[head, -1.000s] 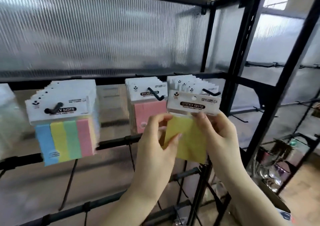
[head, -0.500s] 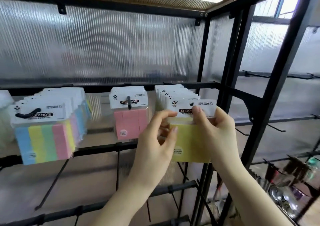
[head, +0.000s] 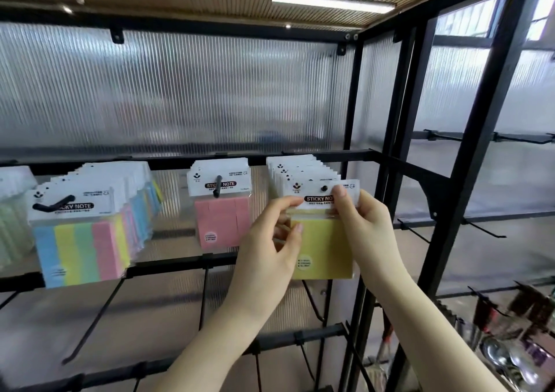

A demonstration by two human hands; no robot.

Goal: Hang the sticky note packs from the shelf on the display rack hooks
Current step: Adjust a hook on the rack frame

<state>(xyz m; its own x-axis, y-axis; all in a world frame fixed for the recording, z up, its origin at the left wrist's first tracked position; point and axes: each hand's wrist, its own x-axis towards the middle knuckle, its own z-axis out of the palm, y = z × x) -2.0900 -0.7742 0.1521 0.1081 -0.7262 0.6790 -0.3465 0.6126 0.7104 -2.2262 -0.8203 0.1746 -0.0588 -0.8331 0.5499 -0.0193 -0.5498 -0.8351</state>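
nearly there: one more yellow pack going onto the right hook

we have the yellow sticky note pack [head: 322,247] up at the display rack [head: 372,163], its white header card right at the tip of the right hook [head: 323,188], which shows as a dark dot through the card's hole (so the pack looks threaded, though not pushed back). our left hand [head: 267,259] pinches the pack's left edge, thumb and fingers curled round it. our right hand [head: 365,226] pinches the header card from the right, thumb pressed on the front.

behind it a row of white header cards [head: 295,169] already hangs on the same hook. the pink packs [head: 222,220] hang on the middle hook, and a thick stack of multicolour packs [head: 81,250] on the left hook. lower down, bare hooks [head: 93,322] stick out with nothing on them.

we judge most of the hanging done; what is left is sliding this pack back and letting go. the shelf with any remaining packs is out of view, so we cannot tell how many are left.
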